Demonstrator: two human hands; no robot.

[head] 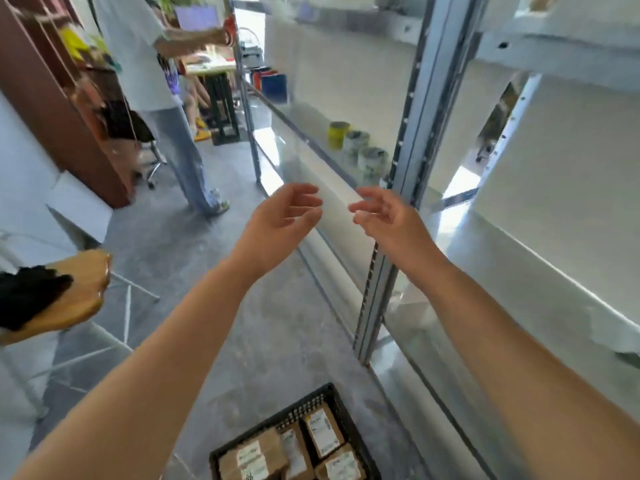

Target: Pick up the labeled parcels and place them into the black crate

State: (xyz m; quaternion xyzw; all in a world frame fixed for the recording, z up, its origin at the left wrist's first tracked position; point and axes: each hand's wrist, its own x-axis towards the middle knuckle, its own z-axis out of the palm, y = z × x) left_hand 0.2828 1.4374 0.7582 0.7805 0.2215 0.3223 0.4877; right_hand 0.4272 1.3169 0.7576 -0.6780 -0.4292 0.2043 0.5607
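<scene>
Left hand (284, 216): raised before the shelving (408, 140), fingers loosely spread, holding nothing
Right hand (384, 216): near the left, palm facing it, fingers relaxed and apart, empty
Labeled parcels (323, 433): brown boxes with white labels, packed side by side inside the black crate (311, 400), well below both hands
Black crate: on the floor (207, 258), beside the foot of the shelving
Cans (356, 147): three in a row on a shelf beyond the hands

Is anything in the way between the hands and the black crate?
Nothing visible blocks it. The left hand and right hand are empty, by the shelf post, and the black crate sits open-topped on the floor below, parcels inside.
</scene>
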